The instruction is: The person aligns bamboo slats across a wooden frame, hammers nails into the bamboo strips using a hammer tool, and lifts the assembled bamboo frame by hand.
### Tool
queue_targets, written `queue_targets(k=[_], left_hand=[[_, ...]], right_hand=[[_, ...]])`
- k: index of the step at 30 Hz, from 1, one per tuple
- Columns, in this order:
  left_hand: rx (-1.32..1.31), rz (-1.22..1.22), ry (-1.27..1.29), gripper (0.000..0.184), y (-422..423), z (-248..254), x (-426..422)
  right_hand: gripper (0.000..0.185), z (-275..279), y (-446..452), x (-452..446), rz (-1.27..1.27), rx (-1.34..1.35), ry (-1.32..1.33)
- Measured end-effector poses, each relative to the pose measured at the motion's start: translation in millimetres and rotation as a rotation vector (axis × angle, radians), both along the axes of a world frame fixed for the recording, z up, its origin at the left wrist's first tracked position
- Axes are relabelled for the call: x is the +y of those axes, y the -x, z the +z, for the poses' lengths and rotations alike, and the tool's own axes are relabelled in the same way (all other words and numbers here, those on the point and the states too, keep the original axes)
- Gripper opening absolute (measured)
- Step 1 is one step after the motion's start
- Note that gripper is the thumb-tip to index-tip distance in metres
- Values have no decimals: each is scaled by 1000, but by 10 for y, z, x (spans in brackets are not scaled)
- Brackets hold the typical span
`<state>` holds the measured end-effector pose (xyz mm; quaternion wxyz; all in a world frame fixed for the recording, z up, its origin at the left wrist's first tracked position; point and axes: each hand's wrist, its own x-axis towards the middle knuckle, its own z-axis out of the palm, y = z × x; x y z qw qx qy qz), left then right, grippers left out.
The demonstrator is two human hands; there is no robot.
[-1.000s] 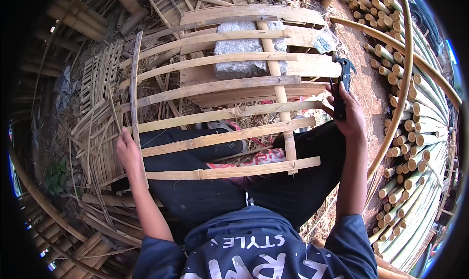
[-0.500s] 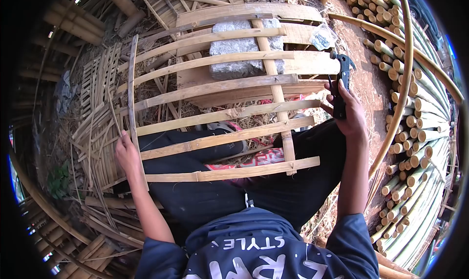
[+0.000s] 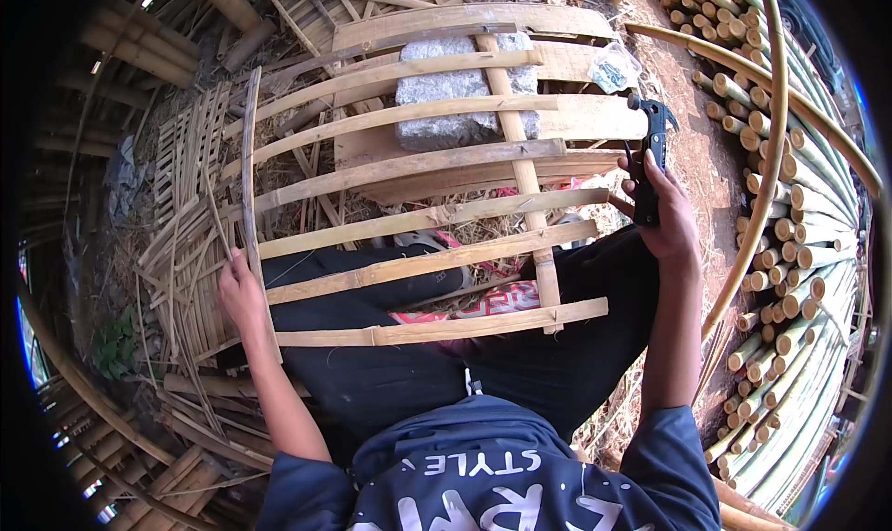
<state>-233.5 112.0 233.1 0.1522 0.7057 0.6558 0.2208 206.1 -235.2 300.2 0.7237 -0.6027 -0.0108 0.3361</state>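
Note:
A ladder-like bamboo frame (image 3: pixel 409 217) lies across my lap, its flat slats joined to a rail on the left and a crosspiece (image 3: pixel 526 176) on the right. My left hand (image 3: pixel 242 294) is closed beside the left rail (image 3: pixel 249 173), with a thin bamboo strip (image 3: pixel 217 217) rising from its fingertips. To the right of the slats, my right hand (image 3: pixel 665 210) grips a black-handled claw hammer (image 3: pixel 656 145), head pointing away from me. A thin dark point sticks up beside the handle; I cannot make out what it is.
Behind the slats a grey stone block (image 3: pixel 437 113) rests on wooden boards (image 3: pixel 595 118). A clear plastic bag (image 3: pixel 613 68) with small contents lies at their right end. Cut bamboo poles (image 3: pixel 790 252) are stacked at right. Loose strips and woven bamboo (image 3: pixel 186 215) cover the left ground.

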Motion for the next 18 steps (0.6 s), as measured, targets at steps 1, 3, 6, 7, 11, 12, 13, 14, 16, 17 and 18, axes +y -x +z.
queue_targets(k=[1,3,6,7,11,12,13,14,16,17,18], left_hand=[[0,-1,-1,61,-19,28,-21],[-5,2,12,60,-11,29,-27],[-16,10,25,60,25,-18,16],[-16,12,14,60,28,-30,15],[-13,19,-27,60,7,-21,-9],[-17,17,-32,60,-3,-11,-17],[-11,26,-33,60,-17,-3,-24],[-5,35,-33,60,-24,6,-33],[-4,43,-32,60,-29,14,-45],[-10,41,-32,60,-32,16,-47],[-17,39,-33,60,-35,15,-45]], right_hand=[[26,6,7,0,-7,-2,2],[26,-7,7,-7,-4,-2,-21],[28,-46,-10,-10,8,-22,-43],[28,-33,0,1,2,-45,-11],[28,-39,41,28,20,-192,131],[27,-37,46,29,24,-213,132],[27,-38,49,32,28,-234,132],[26,-42,53,36,31,-254,134],[25,-48,53,49,28,-290,152],[25,-51,50,50,25,-309,161],[25,-55,45,47,27,-304,154]])
